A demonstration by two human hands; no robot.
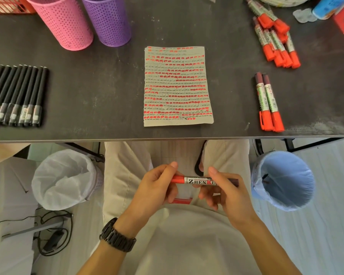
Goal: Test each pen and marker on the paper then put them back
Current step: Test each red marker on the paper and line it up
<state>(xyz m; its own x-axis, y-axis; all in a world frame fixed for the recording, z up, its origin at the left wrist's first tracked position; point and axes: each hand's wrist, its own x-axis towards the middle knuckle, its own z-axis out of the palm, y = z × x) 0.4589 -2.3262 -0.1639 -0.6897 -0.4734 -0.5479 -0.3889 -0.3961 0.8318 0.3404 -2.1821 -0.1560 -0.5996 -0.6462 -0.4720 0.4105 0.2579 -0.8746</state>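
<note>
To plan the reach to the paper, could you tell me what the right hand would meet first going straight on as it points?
Probably the table's front edge: the right hand, gripping the marker, points forward and slightly left toward it. Depth is unclear, so it might pass beneath.
</note>
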